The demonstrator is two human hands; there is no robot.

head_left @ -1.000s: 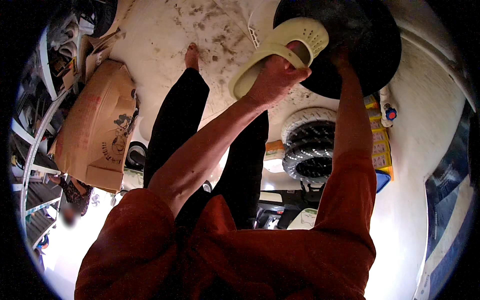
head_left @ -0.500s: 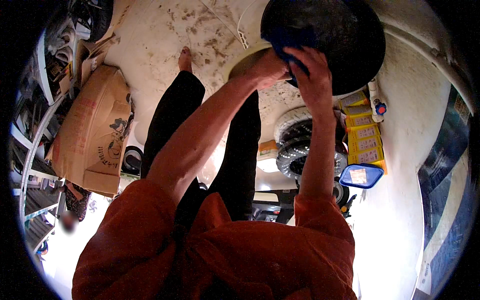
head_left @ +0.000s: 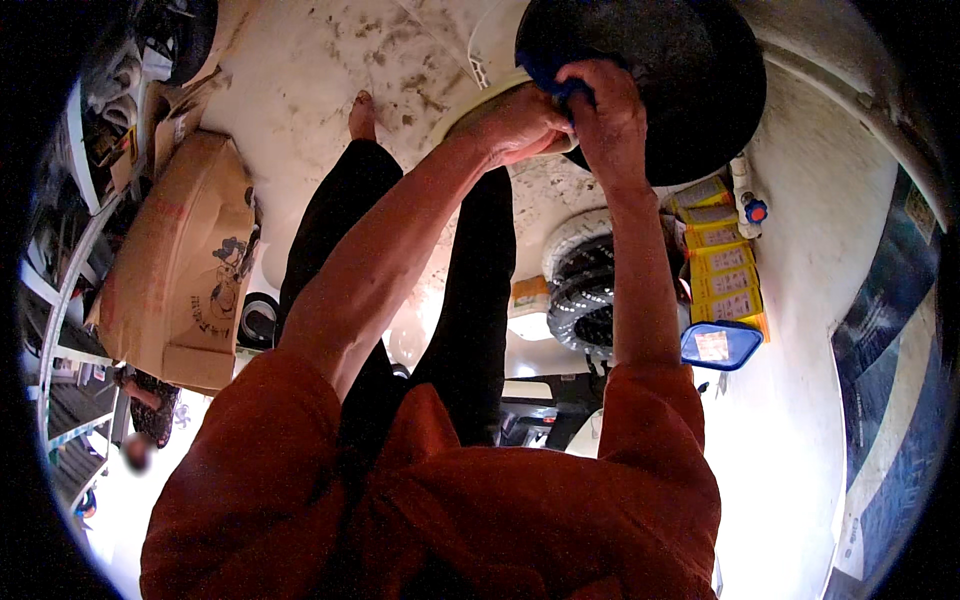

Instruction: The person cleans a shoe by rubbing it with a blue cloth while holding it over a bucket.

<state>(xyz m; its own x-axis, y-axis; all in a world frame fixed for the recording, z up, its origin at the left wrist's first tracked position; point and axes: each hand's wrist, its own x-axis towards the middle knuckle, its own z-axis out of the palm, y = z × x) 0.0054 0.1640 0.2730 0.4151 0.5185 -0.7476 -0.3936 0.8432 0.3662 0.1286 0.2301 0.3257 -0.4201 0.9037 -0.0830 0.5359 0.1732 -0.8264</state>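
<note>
A dark blue cloth (head_left: 541,72) is bunched at the near left edge of a large round black tub (head_left: 690,75). My right hand (head_left: 608,115) closes around the cloth from the right, its fingers curled over it. Beside it, my left hand (head_left: 520,125) is closed with its fingertips against the cloth and the right hand; part of its grip is hidden. Under the left hand shows the rim of a cream bucket (head_left: 462,112), whose thin handle lies beyond it.
A cardboard box (head_left: 180,265) stands at left near metal shelves (head_left: 80,430). Stacked tires (head_left: 582,300), yellow boxes (head_left: 725,280) and a blue-rimmed container (head_left: 722,346) stand at right, near a pipe valve (head_left: 755,210). A person (head_left: 152,405) shows at lower left. The floor (head_left: 330,60) is stained.
Both hands have shifted slightly left and nearer together, the right one curling more tightly over the blue cloth. The cloth has bunched up more and moved left toward the tub's edge.
</note>
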